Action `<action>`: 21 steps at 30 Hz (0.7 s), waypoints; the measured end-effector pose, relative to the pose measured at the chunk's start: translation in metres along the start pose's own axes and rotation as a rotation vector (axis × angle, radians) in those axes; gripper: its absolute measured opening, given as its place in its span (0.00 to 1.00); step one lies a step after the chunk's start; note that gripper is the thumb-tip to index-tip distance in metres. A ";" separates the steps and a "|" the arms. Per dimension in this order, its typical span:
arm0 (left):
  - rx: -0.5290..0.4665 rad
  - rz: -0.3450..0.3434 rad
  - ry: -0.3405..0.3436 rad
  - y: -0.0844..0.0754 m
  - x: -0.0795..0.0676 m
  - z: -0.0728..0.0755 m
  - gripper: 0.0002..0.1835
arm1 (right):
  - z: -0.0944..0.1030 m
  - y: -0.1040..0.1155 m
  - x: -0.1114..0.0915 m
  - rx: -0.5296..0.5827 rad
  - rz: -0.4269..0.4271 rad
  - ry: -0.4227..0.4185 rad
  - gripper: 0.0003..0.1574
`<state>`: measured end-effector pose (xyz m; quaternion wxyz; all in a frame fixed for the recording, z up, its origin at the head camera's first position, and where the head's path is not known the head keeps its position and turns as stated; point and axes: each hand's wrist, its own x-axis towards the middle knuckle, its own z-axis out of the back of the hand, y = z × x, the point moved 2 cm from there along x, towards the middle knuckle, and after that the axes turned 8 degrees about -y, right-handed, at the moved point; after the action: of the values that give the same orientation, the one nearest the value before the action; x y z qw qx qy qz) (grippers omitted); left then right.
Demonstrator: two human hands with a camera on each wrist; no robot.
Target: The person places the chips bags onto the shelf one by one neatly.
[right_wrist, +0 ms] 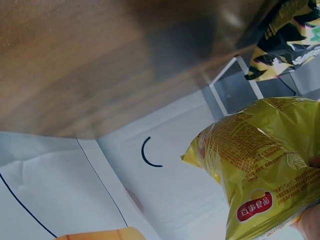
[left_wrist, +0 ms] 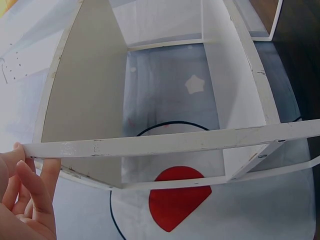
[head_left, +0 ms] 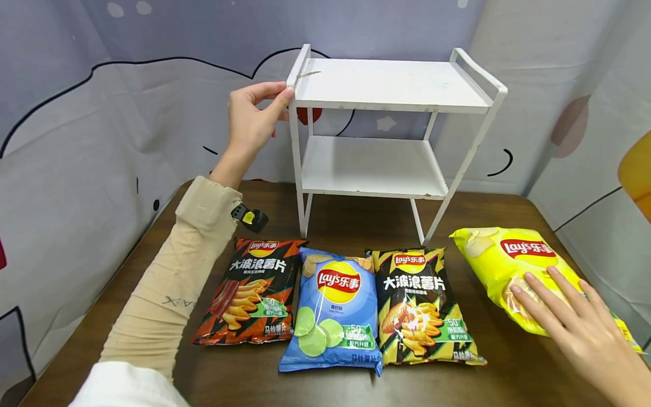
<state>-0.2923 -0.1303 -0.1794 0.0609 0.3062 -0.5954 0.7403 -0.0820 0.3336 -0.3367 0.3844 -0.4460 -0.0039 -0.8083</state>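
A white two-tier shelf (head_left: 376, 102) stands at the back of the wooden table. My left hand (head_left: 254, 116) pinches its upper left front corner between thumb and fingers; the left wrist view shows the fingers (left_wrist: 50, 175) at the frame's end. On the right, my right hand (head_left: 585, 322) holds a yellow bag of potato chips (head_left: 529, 265), fingers spread over its front. The bag's printed back (right_wrist: 260, 160) faces the right wrist camera, so it is lifted and tilted. The thumb is hidden in the head view.
In a row before the shelf lie a black-and-red chip bag (head_left: 254, 294), a blue chip bag (head_left: 335, 305) and a black-and-yellow chip bag (head_left: 417, 305). A patterned cloth (head_left: 168, 113) hangs behind the table (head_left: 244, 373). Something orange (head_left: 638, 169) shows at the right edge.
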 end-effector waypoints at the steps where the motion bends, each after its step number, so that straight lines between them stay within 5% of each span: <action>1: 0.000 0.002 0.000 0.000 0.000 0.000 0.16 | 0.001 0.001 0.002 -0.001 0.004 -0.011 0.27; 15: -0.006 0.008 0.005 0.000 0.001 -0.002 0.16 | 0.020 0.009 0.040 -0.070 0.037 -0.265 0.27; 21: 0.004 0.015 0.012 0.000 0.000 -0.001 0.17 | 0.025 0.004 0.045 -0.036 0.035 -0.290 0.27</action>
<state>-0.2929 -0.1292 -0.1789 0.0582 0.2971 -0.5957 0.7439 -0.0755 0.3113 -0.2903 0.3860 -0.5648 -0.0372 -0.7284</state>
